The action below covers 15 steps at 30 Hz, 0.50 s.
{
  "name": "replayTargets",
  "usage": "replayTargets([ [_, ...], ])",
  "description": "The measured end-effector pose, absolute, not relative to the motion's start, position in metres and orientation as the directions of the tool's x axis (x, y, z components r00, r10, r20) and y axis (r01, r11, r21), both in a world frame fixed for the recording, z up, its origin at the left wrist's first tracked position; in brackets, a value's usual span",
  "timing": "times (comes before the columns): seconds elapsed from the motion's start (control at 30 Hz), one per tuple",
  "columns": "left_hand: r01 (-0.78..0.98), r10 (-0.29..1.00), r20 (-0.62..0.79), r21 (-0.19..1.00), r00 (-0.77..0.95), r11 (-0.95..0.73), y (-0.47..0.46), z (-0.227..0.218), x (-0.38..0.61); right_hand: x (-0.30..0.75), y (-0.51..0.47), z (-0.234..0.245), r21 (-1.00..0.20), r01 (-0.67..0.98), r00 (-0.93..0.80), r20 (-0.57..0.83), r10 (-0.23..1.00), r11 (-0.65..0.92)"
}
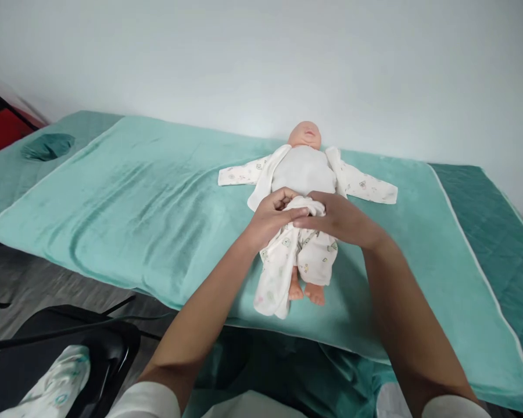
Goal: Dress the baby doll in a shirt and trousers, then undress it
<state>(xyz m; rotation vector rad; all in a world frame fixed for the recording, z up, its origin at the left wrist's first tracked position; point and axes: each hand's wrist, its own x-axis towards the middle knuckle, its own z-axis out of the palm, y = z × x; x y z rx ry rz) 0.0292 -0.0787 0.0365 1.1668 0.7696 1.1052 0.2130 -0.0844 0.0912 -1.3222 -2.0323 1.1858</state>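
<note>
A baby doll [305,169] lies on its back on a teal blanket [148,197], head toward the wall, bare feet toward me. It wears an open white printed top with both sleeves spread out and printed trousers [318,258]. My left hand [270,217] and my right hand [337,219] meet at the doll's waist. Both have their fingers closed on the bunched white waistband [304,205] of the trousers. One trouser leg hangs loose and empty on the left beside the doll's feet.
The blanket covers a padded table against a white wall, with a darker teal quilted cover [492,226] showing at the right. A dark green cushion [47,146] lies far left. A black chair [91,348] below left holds another printed baby garment [56,386].
</note>
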Motion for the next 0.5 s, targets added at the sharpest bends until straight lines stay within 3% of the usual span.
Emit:
replayTargets([
  [0.13, -0.252, 0.953, 0.056, 0.967, 0.298, 0.022, -0.070, 0.030, 0.023, 0.202, -0.070, 0.079, -0.908, 0.410, -0.439, -0.113, 0.891, 0.087],
  [0.33, -0.113, 0.817, 0.074, 0.994, 0.572, -0.011, -0.069, 0.025, -0.004, 0.209, -0.072, 0.051, -0.994, 0.106, -0.315, -0.062, 0.947, -0.030],
  [0.5, -0.206, 0.884, 0.029, 0.976, 0.466, 0.076, -0.072, 0.014, 0.001, 0.208, -0.074, 0.048, -0.996, -0.026, -0.341, -0.070, 0.937, -0.084],
])
